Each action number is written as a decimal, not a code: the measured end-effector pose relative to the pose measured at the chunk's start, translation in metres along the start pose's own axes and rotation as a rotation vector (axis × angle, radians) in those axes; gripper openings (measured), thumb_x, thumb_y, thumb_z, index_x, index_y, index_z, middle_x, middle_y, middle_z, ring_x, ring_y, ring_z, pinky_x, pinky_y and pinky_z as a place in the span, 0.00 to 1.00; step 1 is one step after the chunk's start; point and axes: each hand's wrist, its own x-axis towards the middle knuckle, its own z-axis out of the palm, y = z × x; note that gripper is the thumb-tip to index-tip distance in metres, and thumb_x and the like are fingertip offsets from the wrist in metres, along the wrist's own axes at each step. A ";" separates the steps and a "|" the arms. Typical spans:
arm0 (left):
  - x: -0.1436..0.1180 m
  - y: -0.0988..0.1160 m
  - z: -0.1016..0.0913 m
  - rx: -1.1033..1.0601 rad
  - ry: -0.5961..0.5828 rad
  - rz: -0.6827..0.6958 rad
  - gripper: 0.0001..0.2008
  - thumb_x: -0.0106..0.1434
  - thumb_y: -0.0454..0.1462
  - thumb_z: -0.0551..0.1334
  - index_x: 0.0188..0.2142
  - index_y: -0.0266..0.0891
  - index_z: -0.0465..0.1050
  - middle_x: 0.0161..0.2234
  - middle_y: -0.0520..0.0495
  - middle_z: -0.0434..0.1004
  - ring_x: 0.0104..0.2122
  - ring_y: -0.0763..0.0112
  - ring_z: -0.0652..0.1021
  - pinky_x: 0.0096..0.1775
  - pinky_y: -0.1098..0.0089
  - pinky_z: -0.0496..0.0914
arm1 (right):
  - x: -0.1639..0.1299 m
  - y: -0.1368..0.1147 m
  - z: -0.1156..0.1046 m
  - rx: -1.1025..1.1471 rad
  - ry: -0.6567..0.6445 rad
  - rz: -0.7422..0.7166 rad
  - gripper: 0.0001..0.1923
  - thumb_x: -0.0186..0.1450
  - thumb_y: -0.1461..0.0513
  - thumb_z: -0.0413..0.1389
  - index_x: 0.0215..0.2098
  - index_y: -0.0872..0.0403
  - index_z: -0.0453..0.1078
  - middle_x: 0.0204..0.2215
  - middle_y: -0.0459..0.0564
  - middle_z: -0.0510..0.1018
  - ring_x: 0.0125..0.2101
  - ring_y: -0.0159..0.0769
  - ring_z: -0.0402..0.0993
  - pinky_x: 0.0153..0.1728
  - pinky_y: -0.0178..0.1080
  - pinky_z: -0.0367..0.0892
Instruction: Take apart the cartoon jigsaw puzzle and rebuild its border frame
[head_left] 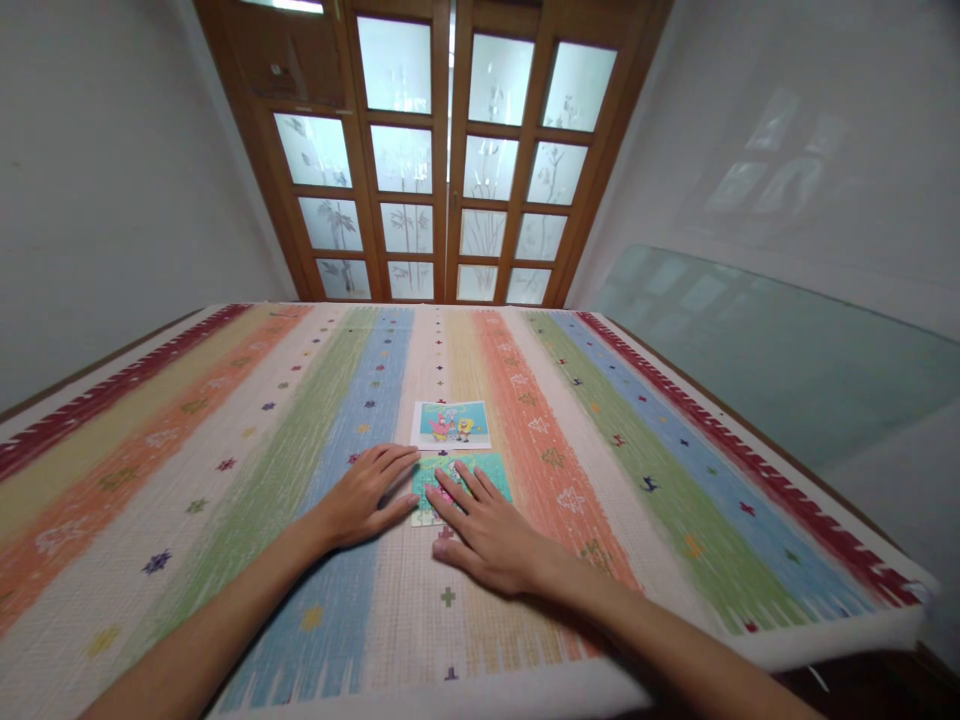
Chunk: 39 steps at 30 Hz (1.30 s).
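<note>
A small jigsaw puzzle with a teal and pink cartoon picture lies flat on the striped tablecloth. My right hand rests palm down over its lower right part, fingers spread, hiding much of the picture. At the puzzle's left edge is my left hand, its fingers stretched and the thumb apart, the tips by the left border. Just beyond the puzzle lies a white-edged picture card showing cartoon figures on a blue-green ground. Neither hand appears to grasp anything.
The long table wears a striped cloth with coloured bands and small printed shapes. Wooden doors with frosted panes stand past its far end. A pale glass panel leans along the right wall.
</note>
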 end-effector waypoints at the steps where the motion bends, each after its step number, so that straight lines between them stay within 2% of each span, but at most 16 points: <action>1: 0.000 0.000 0.000 0.007 0.002 0.008 0.22 0.73 0.44 0.57 0.63 0.39 0.65 0.60 0.36 0.72 0.59 0.52 0.71 0.60 0.51 0.66 | -0.004 0.002 -0.002 0.008 -0.017 0.004 0.35 0.76 0.44 0.43 0.75 0.51 0.48 0.74 0.56 0.49 0.73 0.56 0.38 0.71 0.62 0.43; 8: -0.001 -0.003 0.001 0.029 0.006 0.047 0.16 0.74 0.43 0.56 0.57 0.40 0.71 0.58 0.38 0.74 0.57 0.54 0.72 0.58 0.51 0.67 | -0.051 0.030 -0.017 0.004 -0.057 0.093 0.34 0.77 0.44 0.42 0.76 0.46 0.44 0.74 0.51 0.46 0.74 0.53 0.35 0.70 0.62 0.44; 12: -0.001 -0.004 0.002 0.028 0.006 0.057 0.16 0.74 0.43 0.56 0.56 0.41 0.71 0.58 0.39 0.74 0.57 0.53 0.72 0.58 0.50 0.67 | -0.081 0.067 -0.021 -0.031 -0.031 0.149 0.33 0.77 0.46 0.43 0.75 0.44 0.43 0.74 0.50 0.46 0.74 0.50 0.36 0.70 0.62 0.45; 16: 0.000 -0.003 0.002 0.023 0.003 0.047 0.16 0.74 0.43 0.57 0.56 0.42 0.72 0.58 0.39 0.75 0.57 0.53 0.72 0.59 0.50 0.67 | -0.094 0.110 -0.027 -0.065 -0.014 0.184 0.32 0.77 0.45 0.42 0.75 0.43 0.44 0.74 0.48 0.47 0.73 0.49 0.38 0.71 0.61 0.45; 21: 0.001 -0.002 0.001 0.009 -0.011 0.030 0.15 0.73 0.43 0.57 0.55 0.42 0.72 0.56 0.40 0.76 0.56 0.53 0.73 0.58 0.51 0.68 | -0.082 0.152 -0.042 -0.068 0.005 0.183 0.32 0.77 0.44 0.41 0.74 0.44 0.49 0.74 0.49 0.49 0.73 0.47 0.41 0.71 0.60 0.45; 25: 0.000 -0.002 0.001 0.010 -0.015 0.021 0.16 0.72 0.43 0.58 0.55 0.42 0.73 0.56 0.39 0.76 0.54 0.54 0.75 0.57 0.51 0.69 | -0.062 0.171 -0.050 -0.055 0.020 0.187 0.34 0.76 0.42 0.42 0.73 0.47 0.53 0.72 0.51 0.53 0.72 0.48 0.44 0.71 0.60 0.45; 32: 0.000 -0.001 0.000 0.012 -0.040 0.016 0.17 0.72 0.44 0.59 0.56 0.41 0.72 0.57 0.38 0.75 0.54 0.53 0.75 0.57 0.50 0.69 | -0.035 0.185 -0.056 -0.024 0.029 0.147 0.35 0.74 0.40 0.44 0.72 0.48 0.56 0.72 0.53 0.55 0.72 0.51 0.47 0.70 0.61 0.45; 36: 0.000 -0.002 0.000 0.008 -0.049 0.013 0.17 0.71 0.44 0.59 0.57 0.42 0.72 0.57 0.39 0.75 0.55 0.53 0.75 0.57 0.50 0.68 | -0.031 0.190 -0.057 0.007 0.035 0.136 0.34 0.74 0.42 0.46 0.72 0.47 0.57 0.71 0.52 0.57 0.72 0.50 0.48 0.70 0.60 0.45; 39: 0.000 -0.002 0.000 0.004 -0.049 0.015 0.18 0.71 0.44 0.59 0.57 0.42 0.72 0.57 0.39 0.75 0.55 0.53 0.74 0.57 0.50 0.68 | -0.031 0.191 -0.058 0.029 0.031 0.132 0.34 0.74 0.42 0.46 0.72 0.46 0.56 0.72 0.52 0.54 0.72 0.49 0.46 0.70 0.61 0.43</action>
